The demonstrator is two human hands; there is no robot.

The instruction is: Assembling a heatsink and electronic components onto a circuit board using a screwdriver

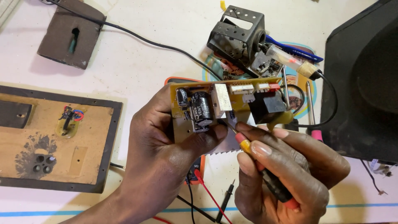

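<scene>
My left hand (166, 137) grips the yellow circuit board (226, 103) above the table (137, 62); my right hand (286, 166) pinches a screwdriver (259, 166), tip at the board beside the capacitor (202, 108). All components look mounted; work looks mid-way.

glossy capacitor (202, 108), perforated metal bracket (240, 31)

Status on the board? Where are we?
Done: the board is out of any housing, bare, with parts still mounted. In hand: left hand holds it up; right hand puts a screwdriver tip beside the big capacitor. Left: the meter probes lie unused on the table; no part looks removed.
</scene>
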